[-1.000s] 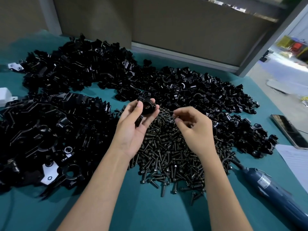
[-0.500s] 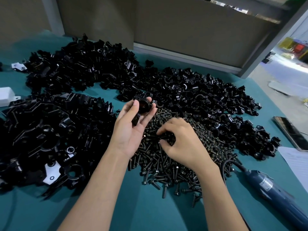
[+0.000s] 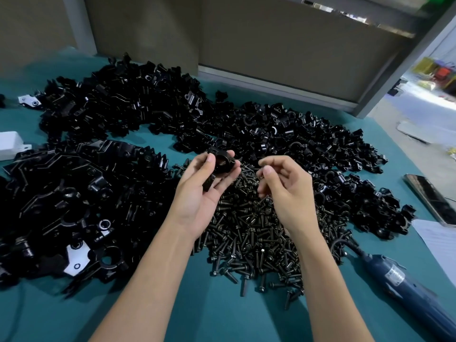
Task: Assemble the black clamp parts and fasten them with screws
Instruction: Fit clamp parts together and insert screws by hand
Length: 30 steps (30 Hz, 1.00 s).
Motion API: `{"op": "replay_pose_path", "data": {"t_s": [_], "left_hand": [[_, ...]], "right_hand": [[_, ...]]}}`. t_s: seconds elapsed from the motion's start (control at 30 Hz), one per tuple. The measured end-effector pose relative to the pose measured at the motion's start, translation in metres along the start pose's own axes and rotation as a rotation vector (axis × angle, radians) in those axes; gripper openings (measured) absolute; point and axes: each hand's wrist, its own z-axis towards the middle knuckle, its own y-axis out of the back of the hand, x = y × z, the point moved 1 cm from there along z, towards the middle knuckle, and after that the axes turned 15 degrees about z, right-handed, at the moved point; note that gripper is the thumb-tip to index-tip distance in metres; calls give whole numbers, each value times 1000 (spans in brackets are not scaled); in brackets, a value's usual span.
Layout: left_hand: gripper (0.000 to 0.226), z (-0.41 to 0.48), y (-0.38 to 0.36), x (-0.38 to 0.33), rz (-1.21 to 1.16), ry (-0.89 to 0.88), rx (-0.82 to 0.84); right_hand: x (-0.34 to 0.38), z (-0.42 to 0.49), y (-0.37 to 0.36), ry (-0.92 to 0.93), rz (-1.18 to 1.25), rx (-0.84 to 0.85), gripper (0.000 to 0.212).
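1. Left hand point(image 3: 204, 193) was raised palm-up over the far edge of the screws point(image 3: 251, 233). Its thumb and fingers gripped a black clamp point(image 3: 220, 164) with the round bore turned toward the camera. A second dark piece lay lower against the palm, too dark to identify.
2. The right hand point(image 3: 288, 193) hovered just beside it, above the same pile. Its fingers were curled, and the thumb and forefinger were drawn together near the clamp. I could not tell whether a screw sat in that pinch, because anything there was too small and dark.
3. Half a second earlier the right hand had been down in the screws with its fingertips buried. It had since lifted clear and come back toward the clamp. The left hand and the clamp had hardly shifted.
4. That read to me as a trip to fetch another screw. If so, the next step was probably starting it in the clamp's hole by hand. Fastening looked unfinished, since the blue driver point(image 3: 414, 294) lay untouched on the table point(image 3: 222, 322) to the right, well apart from both hands.
5. Loose clamp parts point(image 3: 296, 139) were heaped beyond the hands, and larger brackets point(image 3: 61, 193) filled the left. A phone point(image 3: 429, 198) and a paper point(image 3: 441, 243) lay at the right edge, and a white box point(image 3: 8, 144) at the left edge.
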Motion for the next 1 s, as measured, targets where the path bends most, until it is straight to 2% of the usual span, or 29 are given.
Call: {"op": "replay_pose_path", "data": {"t_s": [0.17, 0.3, 0.6, 0.77, 1.0], "left_hand": [[35, -2, -6, 0, 33, 25, 26], [34, -2, -3, 0, 95, 14, 18], [39, -4, -6, 0, 168, -12, 54], [51, -4, -5, -1, 155, -8, 20], [47, -5, -4, 0, 167, -5, 68]], "right_hand": [[5, 20, -15, 255, -217, 16, 22], [6, 21, -23, 349, -333, 85, 28], [9, 17, -18, 229, -217, 92, 28], [8, 9, -27, 290, -254, 75, 32], [4, 4, -30, 283, -246, 15, 34]]}}
